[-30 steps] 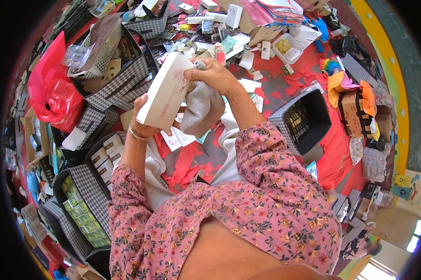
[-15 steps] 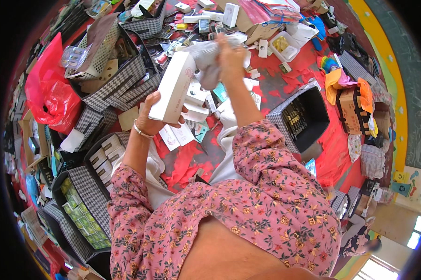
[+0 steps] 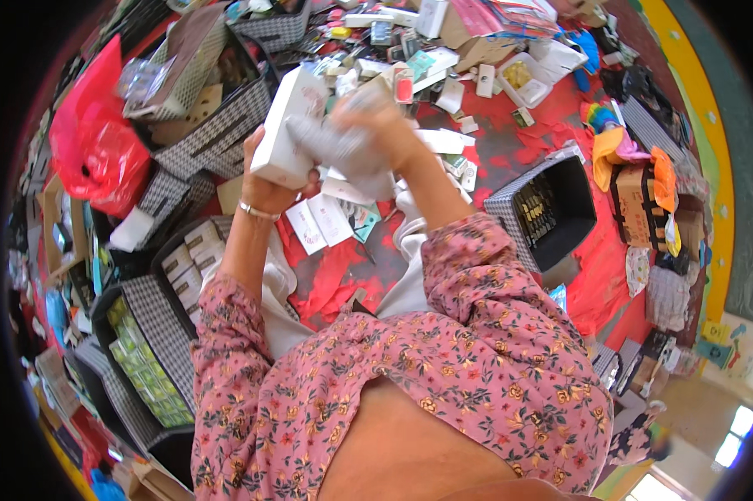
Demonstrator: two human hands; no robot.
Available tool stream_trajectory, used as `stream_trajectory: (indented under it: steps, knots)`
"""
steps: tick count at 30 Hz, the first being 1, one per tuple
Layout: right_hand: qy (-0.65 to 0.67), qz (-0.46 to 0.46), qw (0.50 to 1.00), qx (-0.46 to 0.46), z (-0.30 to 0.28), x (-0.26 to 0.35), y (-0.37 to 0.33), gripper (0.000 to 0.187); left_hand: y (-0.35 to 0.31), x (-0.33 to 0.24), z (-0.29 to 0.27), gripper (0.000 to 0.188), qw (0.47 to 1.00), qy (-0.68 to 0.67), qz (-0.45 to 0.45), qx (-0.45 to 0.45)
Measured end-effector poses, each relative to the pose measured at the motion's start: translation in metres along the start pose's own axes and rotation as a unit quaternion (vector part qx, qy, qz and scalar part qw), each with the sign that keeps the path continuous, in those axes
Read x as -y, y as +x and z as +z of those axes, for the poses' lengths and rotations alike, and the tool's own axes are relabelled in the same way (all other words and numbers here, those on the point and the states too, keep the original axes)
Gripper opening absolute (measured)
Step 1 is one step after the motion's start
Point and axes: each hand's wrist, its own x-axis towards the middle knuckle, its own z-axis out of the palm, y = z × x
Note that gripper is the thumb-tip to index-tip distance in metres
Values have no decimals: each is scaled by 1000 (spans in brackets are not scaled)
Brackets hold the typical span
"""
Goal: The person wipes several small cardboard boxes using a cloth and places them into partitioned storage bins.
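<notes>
My left hand (image 3: 265, 185) is closed around the lower end of a long white cardboard box (image 3: 285, 125), which it holds up at a tilt above the floor. A grey cloth (image 3: 343, 152) is bunched in my right hand (image 3: 381, 125), blurred by motion. The cloth overlaps the box's right side and seems to touch it; the fingers behind the cloth are partly hidden. Below the box, open white cards (image 3: 320, 224) and a teal leaflet (image 3: 363, 220) lie on the floor between my legs.
To the right stands a dark houndstooth bin (image 3: 510, 209) with gold-black packets inside. On the left are a bin of green packs (image 3: 143, 367), a bin of white boxes (image 3: 194, 259) and a red plastic bag (image 3: 101, 175). Small boxes, a red phone-shaped item (image 3: 403, 86) and a plastic tub (image 3: 524, 79) litter the far floor.
My right hand has brought the cloth down and left against the box. My left hand has shifted the box slightly left and up.
</notes>
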Motion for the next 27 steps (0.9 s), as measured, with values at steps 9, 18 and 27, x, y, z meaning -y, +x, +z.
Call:
stream_trajectory:
  steps: [9, 18, 27]
  knots:
    - [533, 107, 758, -361, -93, 5, -12, 35, 1, 6, 0, 72, 998, -63, 6, -1]
    - [8, 181, 934, -309, 20, 30, 25, 33, 4, 27, 18, 69, 985, 103, -39, -131]
    - [51, 193, 979, -35, 45, 27, 9, 17, 14, 10, 22, 68, 967, 92, 93, -219]
